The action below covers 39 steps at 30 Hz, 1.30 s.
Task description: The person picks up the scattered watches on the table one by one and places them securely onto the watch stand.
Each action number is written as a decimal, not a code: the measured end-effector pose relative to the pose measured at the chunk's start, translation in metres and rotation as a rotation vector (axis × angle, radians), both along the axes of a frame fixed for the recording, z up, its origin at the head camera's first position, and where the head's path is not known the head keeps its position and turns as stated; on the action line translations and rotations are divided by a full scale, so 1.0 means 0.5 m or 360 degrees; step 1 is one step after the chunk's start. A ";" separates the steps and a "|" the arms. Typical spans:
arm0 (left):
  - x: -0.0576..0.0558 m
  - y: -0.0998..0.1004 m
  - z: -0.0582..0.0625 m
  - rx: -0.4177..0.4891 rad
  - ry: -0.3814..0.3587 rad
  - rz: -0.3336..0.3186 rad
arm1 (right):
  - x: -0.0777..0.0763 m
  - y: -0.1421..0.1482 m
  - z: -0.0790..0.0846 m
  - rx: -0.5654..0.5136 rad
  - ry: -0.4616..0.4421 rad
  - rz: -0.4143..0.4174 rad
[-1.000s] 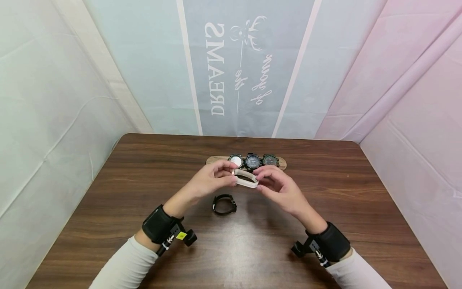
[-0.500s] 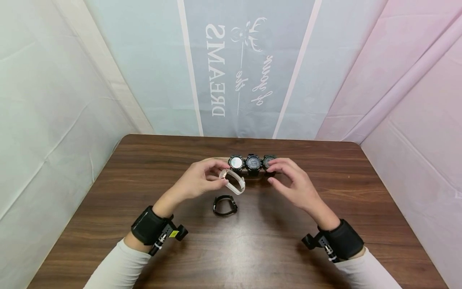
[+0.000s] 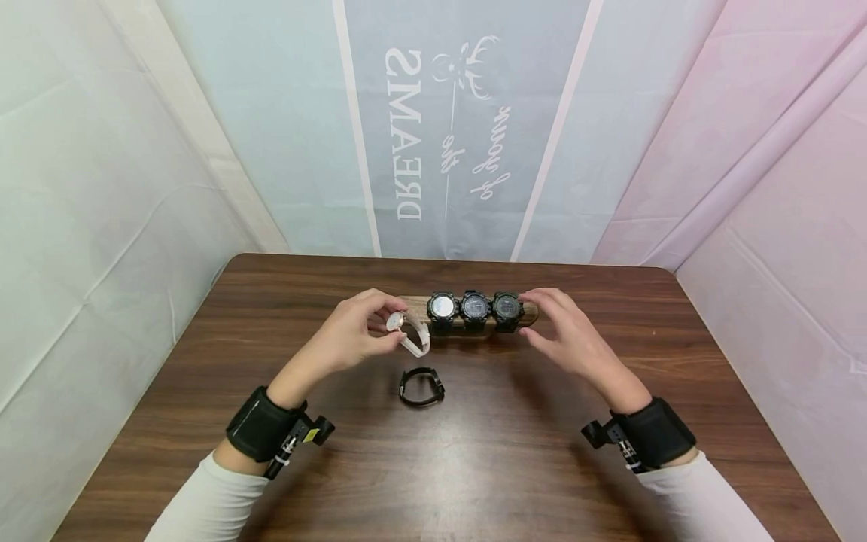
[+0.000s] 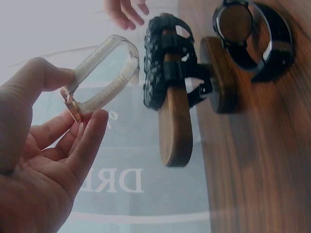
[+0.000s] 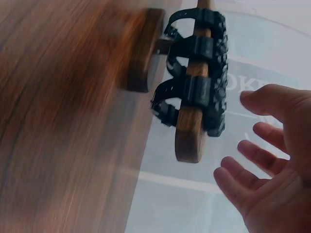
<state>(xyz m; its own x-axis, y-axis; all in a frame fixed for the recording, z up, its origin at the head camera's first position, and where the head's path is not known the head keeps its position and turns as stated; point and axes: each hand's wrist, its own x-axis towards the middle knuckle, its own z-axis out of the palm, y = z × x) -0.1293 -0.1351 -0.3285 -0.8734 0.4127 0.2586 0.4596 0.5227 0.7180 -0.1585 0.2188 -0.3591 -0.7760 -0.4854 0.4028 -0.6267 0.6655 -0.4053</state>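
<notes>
My left hand [image 3: 348,331] pinches a white wristwatch [image 3: 421,342] by its case, between thumb and fingers. In the left wrist view its pale strap [image 4: 99,58] hangs as a loop beside the left end of a wooden watch stand [image 4: 175,138]. Three chunky black watches [image 3: 475,305] sit strapped side by side on the stand's raised bar. At the bar's right end is my right hand [image 3: 569,335], thumb and fingers spread apart, holding nothing. The right wrist view shows its fingertips [image 5: 224,175] off to the side of the bar end [image 5: 189,145].
A loose black watch [image 3: 439,385] with its strap looped lies on the brown wooden table [image 3: 447,474], in front of the stand. Behind the table's back edge hangs a grey-blue cloth [image 3: 467,233] with lettering. White cloth walls [image 3: 101,226] close in both sides.
My right hand has let go of the white watch and moved right to the stand's right end. My left hand has carried the watch leftward, turning its face into view.
</notes>
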 end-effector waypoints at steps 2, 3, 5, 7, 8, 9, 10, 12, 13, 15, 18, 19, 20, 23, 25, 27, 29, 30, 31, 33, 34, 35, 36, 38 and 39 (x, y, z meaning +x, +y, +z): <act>0.000 -0.005 -0.001 -0.0059 0.0051 0.0026 | -0.006 0.004 -0.002 0.0043 -0.0065 -0.0020; 0.000 -0.007 -0.001 -0.0086 0.0074 0.0036 | -0.009 0.006 -0.004 0.0066 -0.0093 -0.0028; 0.000 -0.010 0.000 -0.0146 0.0120 0.0054 | -0.016 0.008 -0.007 0.0109 -0.0145 -0.0036; 0.000 -0.013 0.001 -0.0204 0.0160 0.0065 | -0.022 0.010 -0.010 0.0155 -0.0201 -0.0045; 0.000 -0.014 0.001 -0.0224 0.0171 0.0065 | -0.025 0.011 -0.012 0.0180 -0.0230 -0.0052; 0.000 -0.015 0.001 -0.0240 0.0181 0.0062 | -0.027 0.011 -0.013 0.0204 -0.0257 -0.0058; 0.000 -0.016 0.001 -0.0263 0.0187 0.0066 | -0.030 0.011 -0.015 0.0224 -0.0287 -0.0063; 0.000 -0.018 0.001 -0.0298 0.0186 0.0078 | -0.034 0.011 -0.020 0.0248 -0.0339 -0.0071; -0.001 -0.019 0.000 -0.0319 0.0187 0.0088 | -0.036 0.011 -0.022 0.0256 -0.0356 -0.0074; -0.001 -0.022 -0.002 -0.0363 0.0196 0.0116 | -0.039 0.010 -0.025 0.0264 -0.0375 -0.0076; -0.003 -0.027 -0.004 -0.0415 0.0218 0.0149 | -0.043 0.009 -0.030 0.0269 -0.0366 -0.0072; -0.004 -0.028 -0.005 -0.0427 0.0225 0.0156 | -0.044 0.008 -0.031 0.0272 -0.0356 -0.0074; -0.004 -0.029 -0.006 -0.0432 0.0234 0.0156 | -0.045 0.008 -0.032 0.0274 -0.0346 -0.0076; -0.007 -0.033 -0.009 -0.0452 0.0251 0.0167 | -0.048 0.007 -0.034 0.0276 -0.0322 -0.0083; -0.010 -0.036 -0.010 -0.0468 0.0265 0.0179 | -0.049 0.007 -0.034 0.0279 -0.0314 -0.0088; -0.011 -0.039 -0.011 -0.0484 0.0280 0.0194 | -0.051 0.007 -0.034 0.0286 -0.0307 -0.0088; -0.013 -0.042 -0.013 -0.0502 0.0293 0.0205 | -0.053 0.006 -0.035 0.0290 -0.0298 -0.0088; -0.014 -0.044 -0.013 -0.0511 0.0296 0.0209 | -0.054 0.006 -0.035 0.0289 -0.0290 -0.0086; -0.014 -0.045 -0.014 -0.0517 0.0296 0.0213 | -0.055 0.006 -0.035 0.0289 -0.0286 -0.0086; -0.016 -0.048 -0.016 -0.0534 0.0290 0.0223 | -0.055 0.005 -0.035 0.0290 -0.0277 -0.0089; -0.017 -0.050 -0.017 -0.0542 0.0285 0.0230 | -0.056 0.005 -0.035 0.0294 -0.0274 -0.0089; -0.018 -0.052 -0.018 -0.0551 0.0281 0.0237 | -0.056 0.004 -0.036 0.0300 -0.0275 -0.0089; -0.019 -0.053 -0.019 -0.0557 0.0275 0.0244 | -0.057 0.004 -0.036 0.0304 -0.0276 -0.0091; -0.023 -0.056 -0.023 -0.0570 0.0275 0.0256 | -0.057 0.003 -0.035 0.0314 -0.0286 -0.0095; -0.026 -0.057 -0.025 -0.0573 0.0275 0.0259 | -0.057 0.003 -0.035 0.0317 -0.0294 -0.0093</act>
